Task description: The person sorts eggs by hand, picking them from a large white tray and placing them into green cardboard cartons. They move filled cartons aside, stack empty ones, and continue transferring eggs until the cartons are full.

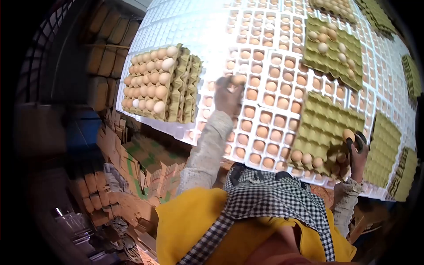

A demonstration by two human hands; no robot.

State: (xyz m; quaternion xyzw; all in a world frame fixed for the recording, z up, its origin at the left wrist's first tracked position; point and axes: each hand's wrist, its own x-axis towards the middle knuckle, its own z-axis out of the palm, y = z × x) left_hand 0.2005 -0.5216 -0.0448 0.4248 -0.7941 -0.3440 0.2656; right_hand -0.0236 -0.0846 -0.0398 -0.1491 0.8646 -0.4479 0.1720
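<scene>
My left hand, blurred by motion, is over the white foam tray with square cells, many of them holding brown eggs. Its fingers are closed at the tips around an egg. On the right, my right hand grips a brown egg between thumb and fingers, above a green pulp egg tray. That pulp tray has several eggs along its near edge, some partly shaded by the hand, and bare cups farther up.
A stack of pulp trays with a full top layer of eggs stands at the left. Another pulp tray with scattered eggs lies farther back. More pulp trays sit at the right. Flattened cardboard boxes are below the table's left edge.
</scene>
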